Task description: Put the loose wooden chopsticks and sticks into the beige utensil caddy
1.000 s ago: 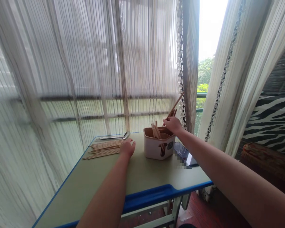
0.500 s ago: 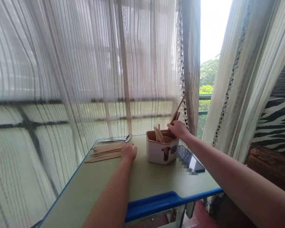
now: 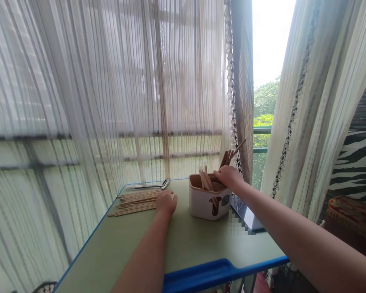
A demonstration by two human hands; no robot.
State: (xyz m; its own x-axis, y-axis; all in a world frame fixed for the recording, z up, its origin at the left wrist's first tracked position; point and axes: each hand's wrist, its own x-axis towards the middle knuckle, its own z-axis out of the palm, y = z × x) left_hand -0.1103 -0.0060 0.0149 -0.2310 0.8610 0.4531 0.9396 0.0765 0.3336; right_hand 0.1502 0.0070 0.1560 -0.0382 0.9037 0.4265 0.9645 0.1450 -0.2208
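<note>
A white and brown utensil holder (image 3: 205, 205) stands on the table, with pale wrapped sticks (image 3: 205, 179) in its left part. At its right rear, my right hand (image 3: 230, 178) is closed around a brown chopstick (image 3: 240, 145) that leans up to the right. Several darker chopsticks (image 3: 225, 158) rise upright beside it, their lower ends hidden by the hand. My left hand (image 3: 166, 202) rests on the table at the right ends of a row of light wooden chopsticks (image 3: 137, 200), thumb apart from the fingers; its fingertips are partly hidden. Behind them lies a metal slotted spoon (image 3: 165, 184).
A dark flat device (image 3: 247, 213) lies right of the holder, partly under my right forearm. The pale green table (image 3: 134, 252) has a blue edge and a blue front tray (image 3: 201, 274). Sheer curtains (image 3: 134, 81) hang close behind the table.
My right hand has lowered the leaning chopstick, whose tip now sits lower and slightly further right. The left hand stays by the chopstick row. The view has tilted up a little.
</note>
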